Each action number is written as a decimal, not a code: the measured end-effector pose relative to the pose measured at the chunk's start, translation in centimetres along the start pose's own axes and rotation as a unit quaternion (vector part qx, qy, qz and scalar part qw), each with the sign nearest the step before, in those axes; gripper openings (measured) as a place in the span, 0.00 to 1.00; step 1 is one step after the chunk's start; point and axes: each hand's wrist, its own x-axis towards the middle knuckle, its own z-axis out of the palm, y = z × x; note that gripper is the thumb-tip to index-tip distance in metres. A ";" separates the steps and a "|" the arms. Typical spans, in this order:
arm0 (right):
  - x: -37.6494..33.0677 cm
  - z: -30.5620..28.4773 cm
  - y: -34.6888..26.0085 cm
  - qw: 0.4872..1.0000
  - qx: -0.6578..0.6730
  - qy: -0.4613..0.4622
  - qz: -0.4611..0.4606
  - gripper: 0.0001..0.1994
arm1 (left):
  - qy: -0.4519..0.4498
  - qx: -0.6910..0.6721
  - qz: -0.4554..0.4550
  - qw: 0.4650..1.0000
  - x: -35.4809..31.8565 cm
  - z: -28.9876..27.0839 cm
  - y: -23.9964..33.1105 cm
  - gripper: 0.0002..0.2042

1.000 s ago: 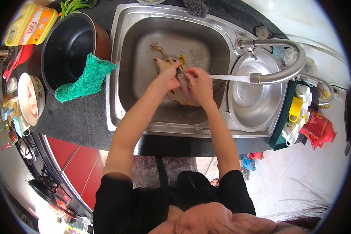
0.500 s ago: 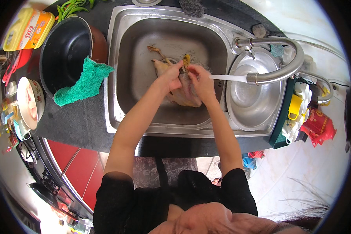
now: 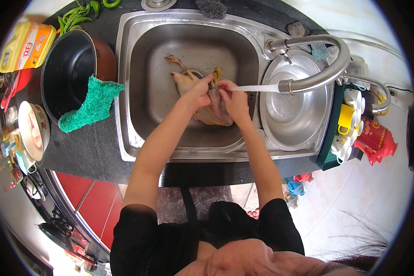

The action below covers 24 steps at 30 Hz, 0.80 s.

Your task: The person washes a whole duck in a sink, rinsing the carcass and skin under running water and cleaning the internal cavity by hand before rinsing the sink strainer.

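A plucked chicken (image 3: 211,117) lies in the left part of the steel sink (image 3: 147,115), one leg and foot pointing toward the far left. My left hand (image 3: 198,93) is closed round its neck end, thumb up beside the yellowish head (image 3: 217,73). On the other side, my right hand (image 3: 234,99) has its fingertips bent against the same neck and head area. The fingers partly hide what they press on. A white stream of water (image 3: 257,88) runs from the curved faucet (image 3: 322,83) onto or beside my right hand.
A large steel basin (image 3: 292,129) sits right of the sink bowl. Left stand a dark pot (image 3: 66,60) with a green cloth (image 3: 94,103) over its rim, a bowl of pale meat (image 3: 27,133) and a yellow container (image 3: 30,46). Green peppers (image 3: 78,20) lie behind; mugs (image 3: 347,119) stand right.
The whole view has shifted slightly, so the sink appears farther left. Both hands stay at the chicken's neck and head, with only slight finger movement.
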 end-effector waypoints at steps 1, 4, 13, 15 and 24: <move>-0.3 0.0 0.2 1.000 -0.014 0.010 -0.021 0.04 | -0.010 0.001 -0.006 1.000 0.0 0.3 0.1 0.18; 0.3 -0.5 1.1 0.982 -0.144 0.024 -0.116 0.05 | 0.007 -0.015 0.006 1.000 0.1 1.1 -0.8 0.18; 0.6 -0.2 0.2 0.994 -0.053 0.031 -0.092 0.04 | 0.005 0.002 0.006 1.000 -0.2 1.0 0.2 0.18; 0.4 -0.2 -0.5 0.983 -0.114 0.036 -0.142 0.04 | -0.007 0.031 0.022 0.999 0.1 0.7 -0.6 0.18; 1.2 -0.3 1.6 0.999 -0.026 0.041 -0.005 0.06 | -0.029 -0.014 0.019 0.999 0.6 0.8 -0.4 0.14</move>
